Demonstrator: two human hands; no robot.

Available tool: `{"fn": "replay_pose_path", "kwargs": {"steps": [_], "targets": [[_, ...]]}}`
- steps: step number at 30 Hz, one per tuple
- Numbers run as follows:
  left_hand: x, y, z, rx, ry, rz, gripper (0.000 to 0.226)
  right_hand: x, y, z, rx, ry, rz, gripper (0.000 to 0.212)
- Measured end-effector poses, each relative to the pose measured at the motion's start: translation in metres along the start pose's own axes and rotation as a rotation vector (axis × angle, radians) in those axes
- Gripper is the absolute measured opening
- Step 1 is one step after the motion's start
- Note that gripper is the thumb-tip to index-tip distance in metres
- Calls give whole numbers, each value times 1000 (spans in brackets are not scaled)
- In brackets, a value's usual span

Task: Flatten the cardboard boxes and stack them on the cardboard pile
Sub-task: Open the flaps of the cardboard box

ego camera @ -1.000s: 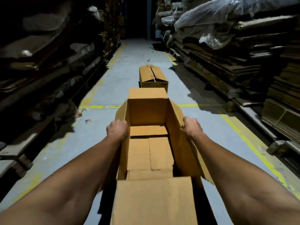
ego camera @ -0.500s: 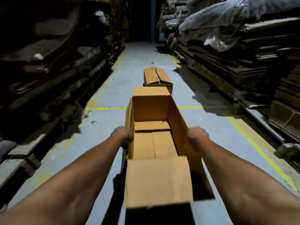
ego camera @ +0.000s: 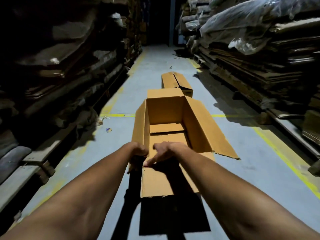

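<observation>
A long open brown cardboard box stands on the grey aisle floor straight ahead, its top flaps splayed outward. My left hand grips the box's near left corner with curled fingers. My right hand reaches across the near edge, its fingers stretched out and touching the top of the near flap, which hangs toward me. A second cardboard box lies on the floor just behind the first, its top flaps mostly folded over.
Tall stacks of flattened cardboard line the right side, some under clear plastic sheet. Dark cardboard stacks fill the left. Yellow floor lines mark the aisle. A small scrap lies on the floor at left.
My right hand left the box's right wall and moved left to the near flap. The right side flap has fallen outward. My left hand stays at the left corner.
</observation>
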State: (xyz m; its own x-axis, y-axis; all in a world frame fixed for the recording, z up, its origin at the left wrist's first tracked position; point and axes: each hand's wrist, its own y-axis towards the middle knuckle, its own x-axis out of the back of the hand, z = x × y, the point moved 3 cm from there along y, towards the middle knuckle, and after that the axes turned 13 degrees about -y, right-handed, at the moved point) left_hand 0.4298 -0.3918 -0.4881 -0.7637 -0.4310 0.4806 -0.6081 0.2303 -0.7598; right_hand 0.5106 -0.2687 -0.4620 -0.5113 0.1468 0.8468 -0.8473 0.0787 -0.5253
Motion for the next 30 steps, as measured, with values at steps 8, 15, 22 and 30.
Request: {"fn": "replay_pose_path", "kwargs": {"steps": [8, 15, 22, 30], "targets": [[23, -8, -3, -255, 57, -246, 6, -4, 56, 50, -117, 155, -171, 51], [45, -9, 19, -169, -325, -112, 48, -4, 57, 35, -158, 337, -108, 60], [51, -9, 26, -238, -434, -271, 52, -13, 57, 49, -401, 245, -286, 28], [89, -15, 29, -335, -478, -791, 65, 53, 27, -14, -388, 571, -721, 38]]}}
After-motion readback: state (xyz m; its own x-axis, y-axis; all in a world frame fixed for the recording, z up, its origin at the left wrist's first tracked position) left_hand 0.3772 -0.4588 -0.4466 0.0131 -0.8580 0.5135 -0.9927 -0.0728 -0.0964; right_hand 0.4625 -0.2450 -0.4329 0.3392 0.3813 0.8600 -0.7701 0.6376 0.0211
